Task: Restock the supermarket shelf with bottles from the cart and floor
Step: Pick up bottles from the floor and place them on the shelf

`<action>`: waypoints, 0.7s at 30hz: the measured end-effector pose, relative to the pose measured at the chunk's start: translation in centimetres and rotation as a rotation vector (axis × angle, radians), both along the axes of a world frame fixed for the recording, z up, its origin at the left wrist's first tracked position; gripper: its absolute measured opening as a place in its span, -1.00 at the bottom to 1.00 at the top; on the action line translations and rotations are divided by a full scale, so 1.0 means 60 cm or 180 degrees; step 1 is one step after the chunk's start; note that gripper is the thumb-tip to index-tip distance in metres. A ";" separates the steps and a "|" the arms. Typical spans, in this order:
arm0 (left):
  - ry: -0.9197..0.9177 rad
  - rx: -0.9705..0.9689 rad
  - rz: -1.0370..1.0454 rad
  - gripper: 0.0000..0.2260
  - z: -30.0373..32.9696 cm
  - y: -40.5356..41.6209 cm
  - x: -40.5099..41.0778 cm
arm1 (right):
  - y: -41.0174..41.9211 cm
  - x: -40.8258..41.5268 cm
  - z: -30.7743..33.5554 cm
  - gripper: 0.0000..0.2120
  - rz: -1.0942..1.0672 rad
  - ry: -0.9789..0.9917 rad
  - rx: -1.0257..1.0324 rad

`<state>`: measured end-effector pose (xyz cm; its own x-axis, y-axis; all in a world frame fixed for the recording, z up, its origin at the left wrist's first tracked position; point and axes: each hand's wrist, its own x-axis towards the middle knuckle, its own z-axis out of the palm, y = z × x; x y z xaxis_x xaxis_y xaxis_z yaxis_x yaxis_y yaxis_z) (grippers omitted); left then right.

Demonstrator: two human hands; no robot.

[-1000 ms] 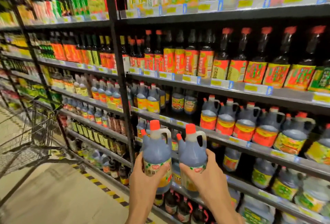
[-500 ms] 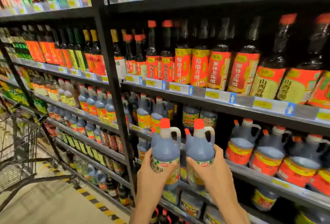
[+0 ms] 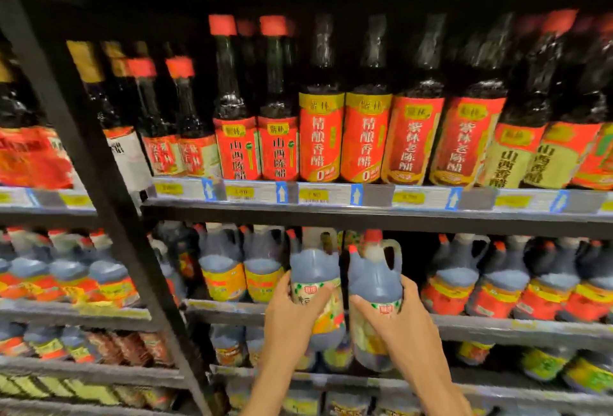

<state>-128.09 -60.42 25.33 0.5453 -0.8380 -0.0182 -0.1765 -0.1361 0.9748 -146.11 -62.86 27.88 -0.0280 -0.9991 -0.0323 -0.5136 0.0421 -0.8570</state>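
Closer now, we have carried 2 jugs up to the shelf gap (image 3: 411, 269) — left hand (image 3: 292, 313) grips the left jug (image 3: 315, 269), right hand (image 3: 398, 319) the right jug (image 3: 374, 283). Both upright, side by side; the gap lies straight ahead, nearer our right.

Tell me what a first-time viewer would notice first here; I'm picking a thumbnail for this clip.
First, the two dark-liquid plastic jugs with handles and red caps at lower centre, the left jug gripped by the left hand, the right jug by the right hand, raised before the gap in the jug shelf. Next, the row of tall dark vinegar bottles with red-and-yellow labels on the shelf above.
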 end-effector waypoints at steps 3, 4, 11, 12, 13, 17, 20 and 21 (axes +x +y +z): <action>-0.0021 -0.0070 -0.0126 -0.39 0.008 -0.029 0.013 | 0.001 0.012 -0.001 -0.26 -0.0247 -0.0108 -0.0086; 0.0007 -0.0054 -0.0178 -0.39 0.009 -0.039 0.016 | -0.002 0.014 -0.001 -0.26 -0.0307 -0.0134 -0.0076; -0.0204 -0.0119 -0.0369 -0.32 0.007 -0.086 0.013 | -0.025 0.008 -0.004 -0.19 -0.0594 -0.0131 -0.0197; -0.0222 -0.0146 -0.0366 -0.33 0.006 -0.088 0.010 | -0.028 0.008 -0.004 -0.18 -0.0604 -0.0128 -0.0242; -0.0216 -0.0196 -0.0368 -0.32 0.006 -0.091 0.007 | -0.032 0.008 -0.004 -0.17 -0.0605 -0.0121 -0.0284; -0.0256 -0.0379 -0.0390 -0.25 0.001 -0.103 0.003 | -0.050 0.007 -0.005 -0.14 -0.0587 -0.0145 -0.0303; -0.0225 -0.0425 -0.0293 -0.22 -0.018 -0.105 0.002 | -0.067 0.008 0.000 -0.19 -0.0545 -0.0008 -0.0305; -0.0182 -0.0430 -0.0267 -0.21 -0.025 -0.105 0.002 | -0.073 0.008 0.003 -0.23 -0.0530 0.0011 -0.0317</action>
<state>-127.97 -66.70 23.85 0.4702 -0.8734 0.1267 -0.2374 0.0131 0.9713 -145.64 -67.23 28.03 -0.1930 -0.9789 0.0670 -0.5095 0.0417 -0.8595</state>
